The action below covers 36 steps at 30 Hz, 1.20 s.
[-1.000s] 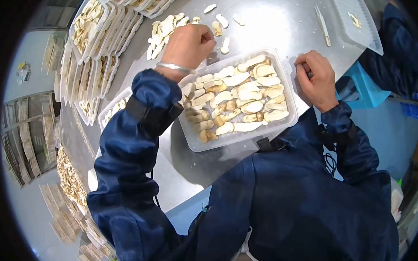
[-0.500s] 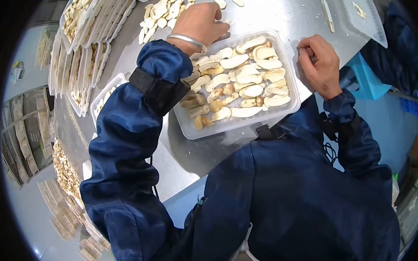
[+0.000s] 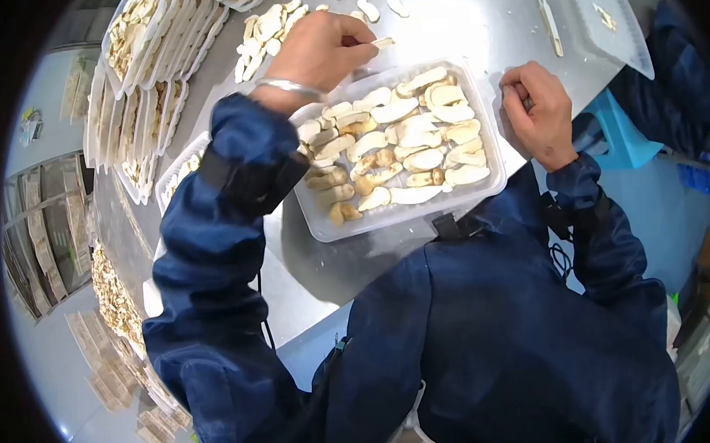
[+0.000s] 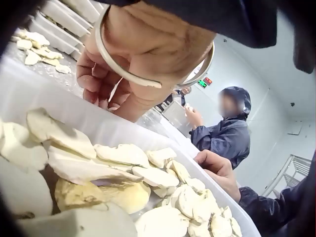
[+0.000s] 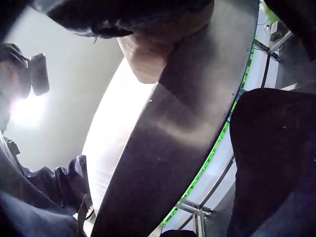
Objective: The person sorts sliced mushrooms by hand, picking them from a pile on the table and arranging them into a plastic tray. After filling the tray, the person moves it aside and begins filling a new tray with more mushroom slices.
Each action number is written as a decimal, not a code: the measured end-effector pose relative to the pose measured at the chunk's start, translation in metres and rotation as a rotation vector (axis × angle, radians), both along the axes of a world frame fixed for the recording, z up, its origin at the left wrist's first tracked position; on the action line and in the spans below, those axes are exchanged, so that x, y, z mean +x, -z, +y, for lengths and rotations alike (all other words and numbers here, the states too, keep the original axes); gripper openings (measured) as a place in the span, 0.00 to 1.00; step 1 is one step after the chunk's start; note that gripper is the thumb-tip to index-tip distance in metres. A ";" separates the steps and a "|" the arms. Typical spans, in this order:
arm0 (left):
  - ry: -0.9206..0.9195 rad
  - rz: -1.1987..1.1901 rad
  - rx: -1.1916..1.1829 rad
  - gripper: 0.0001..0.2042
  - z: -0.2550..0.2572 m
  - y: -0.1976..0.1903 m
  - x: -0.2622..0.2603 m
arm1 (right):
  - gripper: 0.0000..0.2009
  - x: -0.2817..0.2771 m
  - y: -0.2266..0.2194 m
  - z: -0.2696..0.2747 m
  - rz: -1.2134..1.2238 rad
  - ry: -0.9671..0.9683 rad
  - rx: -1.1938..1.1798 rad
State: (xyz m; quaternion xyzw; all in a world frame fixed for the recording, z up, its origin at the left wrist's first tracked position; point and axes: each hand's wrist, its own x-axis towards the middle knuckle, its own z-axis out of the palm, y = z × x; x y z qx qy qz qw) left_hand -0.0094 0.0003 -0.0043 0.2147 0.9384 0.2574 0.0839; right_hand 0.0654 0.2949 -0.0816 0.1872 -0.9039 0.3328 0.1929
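My left hand [image 3: 320, 53], with a silver bangle at the wrist, pinches a pale mushroom slice [image 3: 384, 42] between thumb and fingers. It is just beyond the far left edge of a clear plastic tray [image 3: 399, 226]. Rows of mushroom slices [image 3: 419, 139] line this tray; the left wrist view shows them close up, cream with some brown patches. To the right of the tray, my right hand [image 3: 539, 114] rests at the table edge with fingers loosely curled. Its palm is hidden. The right wrist view catches only a part of the right hand [image 5: 148, 59].
Loose slices [image 3: 264, 35] are heaped behind my left hand, with a few scattered singly. Stacked trays [image 3: 137, 49] of slices stand at the left. A slim white tool [image 3: 550, 23] and another tray [image 3: 623, 12] lie far right. Another person [image 4: 224, 128] sits across the table.
My left hand has turned and lifted back from among the loose slices, and a slice now shows at its fingertips. The right hand has stayed beside the tray.
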 end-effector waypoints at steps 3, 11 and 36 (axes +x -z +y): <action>0.161 -0.092 0.166 0.07 -0.006 -0.014 0.050 | 0.02 0.002 0.001 0.000 -0.018 0.001 -0.010; 0.043 -0.225 0.298 0.06 0.020 0.008 0.132 | 0.02 0.000 0.004 0.001 -0.001 0.005 0.003; -0.165 0.062 -0.242 0.14 0.005 0.020 -0.048 | 0.04 0.000 -0.006 -0.001 -0.012 0.016 -0.012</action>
